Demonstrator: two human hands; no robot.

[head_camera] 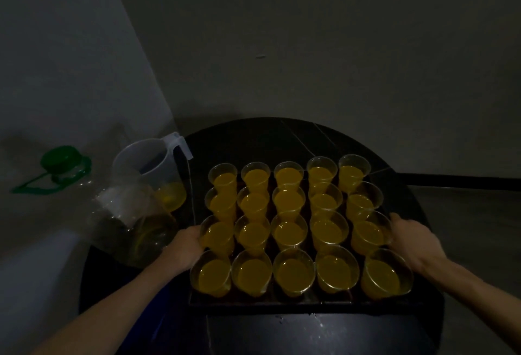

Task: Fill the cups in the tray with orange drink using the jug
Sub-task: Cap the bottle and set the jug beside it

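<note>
A dark tray [282, 302] on a round black table holds several clear plastic cups [289, 232], all holding orange drink. My left hand [184, 244] grips the tray's left edge and my right hand [414, 237] grips its right edge; the fingertips are hidden behind the cups and the rim. The clear jug [149, 166] stands left of the tray with a little orange drink at its bottom. No hand is on the jug.
A large clear plastic bottle [124, 213] with a green cap [60, 157] stands at the left, in front of the jug. The round black table [310, 332] shows in front of the tray. Grey walls meet in a corner behind.
</note>
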